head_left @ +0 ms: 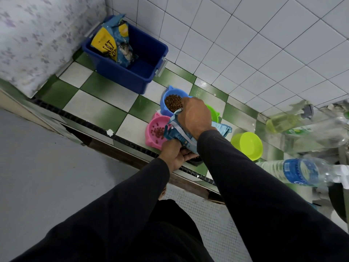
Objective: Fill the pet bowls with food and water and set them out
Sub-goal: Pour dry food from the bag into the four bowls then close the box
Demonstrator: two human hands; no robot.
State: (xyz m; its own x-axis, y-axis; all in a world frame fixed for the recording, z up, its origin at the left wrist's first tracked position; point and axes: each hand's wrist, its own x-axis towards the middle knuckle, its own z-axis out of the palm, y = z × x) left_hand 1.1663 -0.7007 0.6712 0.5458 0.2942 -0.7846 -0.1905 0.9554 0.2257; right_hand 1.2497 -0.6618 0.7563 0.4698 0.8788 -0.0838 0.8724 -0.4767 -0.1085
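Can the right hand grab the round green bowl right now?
Probably not right away. The right hand is busy gripping the food bag over the pink bowl. The round green bowl sits just beside that arm with nothing over it, so it looks easy to reach after letting go.

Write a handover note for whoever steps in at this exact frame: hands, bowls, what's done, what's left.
Right hand grips the top of the food pouch; left hand holds its lower end, tipped toward the pink bowl.
Blue bowl: full of kibble. Pink bowl: a few pieces only.
Green cat-ear bowl mostly hidden, contents unclear. Round lime bowl looks empty.
Water bottle lies at right, untouched.
Left: finish pink, fill the rest, add water, set out.
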